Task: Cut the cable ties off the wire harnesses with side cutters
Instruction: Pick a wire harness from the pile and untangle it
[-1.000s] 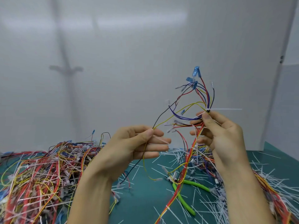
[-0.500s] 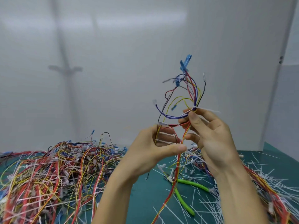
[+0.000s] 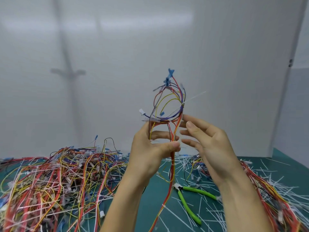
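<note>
Both hands are changing roles: the left hand (image 3: 150,153) is now pinching the wire harness (image 3: 168,118), while the right hand (image 3: 209,144) is spreading open, released.

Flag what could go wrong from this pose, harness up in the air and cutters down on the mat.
1. Only the left hand pinches the wire harness; the right hand is open beside it, so the bundle may slip.
2. One cable tie still binds the loop near thin wires; a cut there could nick insulation.
3. The side cutters lie among cut tie scraps, under the dangling wires, so reaching for them could snag.
</note>
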